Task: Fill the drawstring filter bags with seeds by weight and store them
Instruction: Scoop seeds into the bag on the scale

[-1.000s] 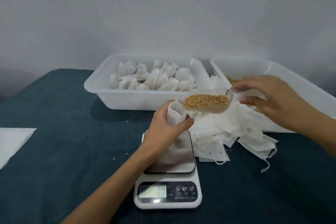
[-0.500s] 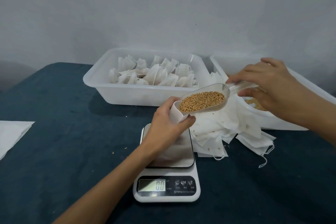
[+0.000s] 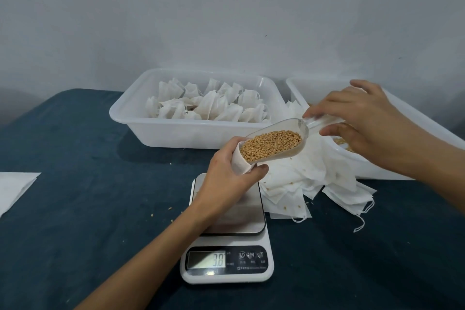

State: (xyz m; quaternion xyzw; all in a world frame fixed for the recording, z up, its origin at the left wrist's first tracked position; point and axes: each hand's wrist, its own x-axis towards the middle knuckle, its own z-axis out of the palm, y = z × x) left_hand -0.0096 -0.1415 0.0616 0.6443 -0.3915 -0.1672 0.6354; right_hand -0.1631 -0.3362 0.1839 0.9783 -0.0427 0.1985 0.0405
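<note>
Your left hand gripped the filter bag above the scale; your right hand pinched the scoop, its long axis tilted, mouth pointing lower left.

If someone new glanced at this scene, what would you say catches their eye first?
Most striking is the clear scoop heaped with golden seeds, tipped by the right hand into a white bag that the left hand grips above the scale. Behind, a white tub holds filled bags.
</note>
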